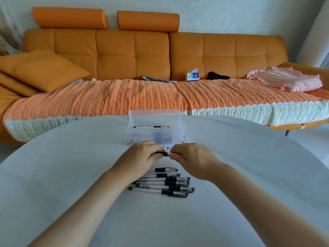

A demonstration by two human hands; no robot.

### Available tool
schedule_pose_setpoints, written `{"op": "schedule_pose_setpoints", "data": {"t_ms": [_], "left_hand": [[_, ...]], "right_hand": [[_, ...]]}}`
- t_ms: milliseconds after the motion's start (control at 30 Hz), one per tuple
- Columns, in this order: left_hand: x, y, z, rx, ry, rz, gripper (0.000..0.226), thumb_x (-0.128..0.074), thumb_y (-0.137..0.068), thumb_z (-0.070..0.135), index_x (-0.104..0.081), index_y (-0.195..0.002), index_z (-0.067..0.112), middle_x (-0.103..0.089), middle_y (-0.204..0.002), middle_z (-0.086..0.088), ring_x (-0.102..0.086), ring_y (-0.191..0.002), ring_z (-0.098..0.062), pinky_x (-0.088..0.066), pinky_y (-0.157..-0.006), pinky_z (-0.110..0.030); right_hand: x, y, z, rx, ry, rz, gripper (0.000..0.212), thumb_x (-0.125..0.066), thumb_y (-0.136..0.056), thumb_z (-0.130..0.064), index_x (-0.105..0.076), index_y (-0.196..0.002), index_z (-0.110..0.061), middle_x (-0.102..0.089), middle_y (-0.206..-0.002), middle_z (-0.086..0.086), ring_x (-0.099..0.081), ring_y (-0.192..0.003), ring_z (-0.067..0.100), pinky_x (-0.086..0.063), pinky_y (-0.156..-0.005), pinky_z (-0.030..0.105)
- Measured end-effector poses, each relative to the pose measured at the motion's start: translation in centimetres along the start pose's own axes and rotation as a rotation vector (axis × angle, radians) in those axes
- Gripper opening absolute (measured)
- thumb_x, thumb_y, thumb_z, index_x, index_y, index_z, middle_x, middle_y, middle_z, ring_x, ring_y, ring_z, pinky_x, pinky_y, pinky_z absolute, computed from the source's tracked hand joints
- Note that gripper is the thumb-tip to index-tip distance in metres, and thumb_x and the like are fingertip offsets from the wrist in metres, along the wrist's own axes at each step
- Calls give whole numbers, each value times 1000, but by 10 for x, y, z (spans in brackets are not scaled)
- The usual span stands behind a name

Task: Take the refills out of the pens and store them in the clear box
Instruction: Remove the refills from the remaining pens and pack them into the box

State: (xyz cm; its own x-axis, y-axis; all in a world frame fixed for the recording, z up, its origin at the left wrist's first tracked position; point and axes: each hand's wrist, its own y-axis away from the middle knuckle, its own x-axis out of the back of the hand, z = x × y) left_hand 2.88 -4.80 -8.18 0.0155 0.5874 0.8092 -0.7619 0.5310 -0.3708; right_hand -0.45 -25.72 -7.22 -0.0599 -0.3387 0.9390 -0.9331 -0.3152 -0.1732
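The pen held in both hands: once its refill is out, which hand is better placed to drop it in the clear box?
Probably the left hand: the clear box stands just beyond it; the right hand sits further aside.

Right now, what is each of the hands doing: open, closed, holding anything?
Left hand: closed on one end of a pen.
Right hand: closed on the same pen's other end.

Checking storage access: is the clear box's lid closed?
No, the clear box stands open on the table, its lid tipped up behind it.
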Motion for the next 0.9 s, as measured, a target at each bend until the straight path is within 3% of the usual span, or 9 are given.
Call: {"op": "schedule_pose_setpoints", "data": {"t_ms": [133,267,433,533,600,700,800,900], "left_hand": [[-2,3,4,-52,37,59,12,-69,-88,18,-74,-97,24,-62,-82,16,-58,-80,-2,-47,-71,-22],[6,1,9,-79,36,95,14,-71,-86,18,-75,-98,25,-65,-84,13,-60,-81,-5,-49,-72,-26],[21,0,7,-45,-266,163,14,-63,-90,41,-69,-99,32,-68,-92,16,-60,-84,-8,-39,-62,-26],[20,0,3,-7,-280,115,18,-58,-91,45,-65,-90,28,-63,-85,14,-55,-85,-8,-38,-60,-28],[17,-2,2,-19,-231,62,20,-60,-92,43,-66,-90,23,-61,-84,12,-54,-86,-9,-42,-63,-29],[19,-7,-1,-24,-150,75,23,-66,-88,41,-65,-91,18,-61,-86,8,-53,-85,-10,-47,-70,-29],[27,-11,-9,-63,-174,183,31,-73,-83,36,-63,-106,18,-61,-102,6,-53,-99,-14,-46,-84,-30],[38,-13,-21,-50,-241,329,38,-71,-85,30,-58,-118,17,-56,-117,2,-50,-112,-20,-44,-93,-38]], "right_hand": [[-1,3,-4,-74,-242,-35,31,-46,-102,-35,-63,-82,-19,-51,-61,-8,-44,-56,8,-38,-57,27],[4,3,-8,-127,-364,-45,30,-46,-101,-33,-63,-79,-23,-52,-62,-7,-46,-57,10,-42,-62,31],[7,-3,-12,-93,-310,60,24,-48,-102,-31,-71,-99,-24,-62,-87,-11,-57,-84,10,-48,-79,33],[3,-5,-15,-68,-286,132,25,-53,-100,-26,-67,-120,-28,-62,-102,-15,-56,-88,3,-43,-79,16],[0,-5,-20,-20,-275,140,37,-52,-99,-18,-58,-134,-29,-60,-108,-15,-56,-90,2,-40,-81,8],[-4,-9,-29,35,-178,116,34,-47,-100,-11,-63,-127,-25,-63,-106,-9,-58,-94,9,-47,-84,21],[-1,-18,-29,14,-147,133,32,-45,-100,-8,-65,-122,-21,-61,-102,-8,-58,-92,12,-48,-83,27],[13,-39,-23,-29,-148,230,30,-46,-100,-7,-66,-121,-18,-58,-106,-6,-56,-87,10,-39,-73,12]]}}
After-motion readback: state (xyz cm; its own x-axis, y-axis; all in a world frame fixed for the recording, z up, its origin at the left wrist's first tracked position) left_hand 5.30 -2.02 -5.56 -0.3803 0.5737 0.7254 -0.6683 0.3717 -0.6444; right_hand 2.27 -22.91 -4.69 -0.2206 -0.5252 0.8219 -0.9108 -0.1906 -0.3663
